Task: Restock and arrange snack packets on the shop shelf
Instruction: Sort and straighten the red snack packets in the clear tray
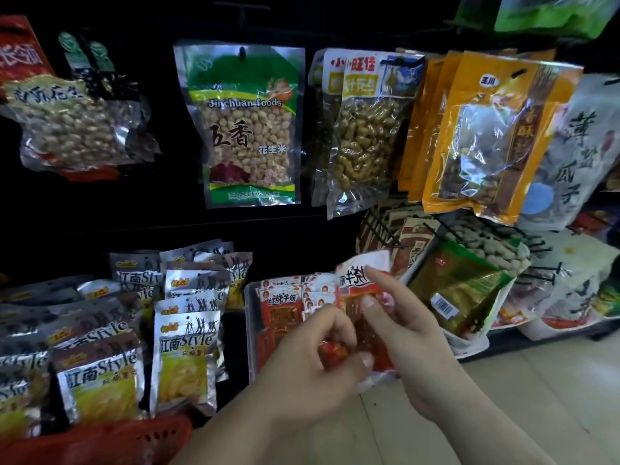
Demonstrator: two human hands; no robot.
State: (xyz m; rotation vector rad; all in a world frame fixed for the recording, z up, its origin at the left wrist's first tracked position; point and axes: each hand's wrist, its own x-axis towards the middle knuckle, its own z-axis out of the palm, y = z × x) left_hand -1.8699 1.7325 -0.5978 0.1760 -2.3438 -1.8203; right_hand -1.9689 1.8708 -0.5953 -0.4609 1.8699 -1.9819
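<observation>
A small red and white snack packet (360, 283) stands upright in front of the lower shelf, held between both hands. My right hand (412, 333) grips its right side, with the index finger along the top edge and the thumb on its face. My left hand (312, 357) pinches its lower left corner with curled fingers. Just behind them sits a clear plastic tray (250, 307) with several matching red packets (281, 307) standing in it.
Silver "Style" packets (186, 350) fill the lower shelf on the left, above a red basket (110, 441). Peanut bags (248, 129) and orange bags (483, 139) hang from pegs above. A green and gold packet (453, 286) lies right of the tray. Pale floor shows at bottom right.
</observation>
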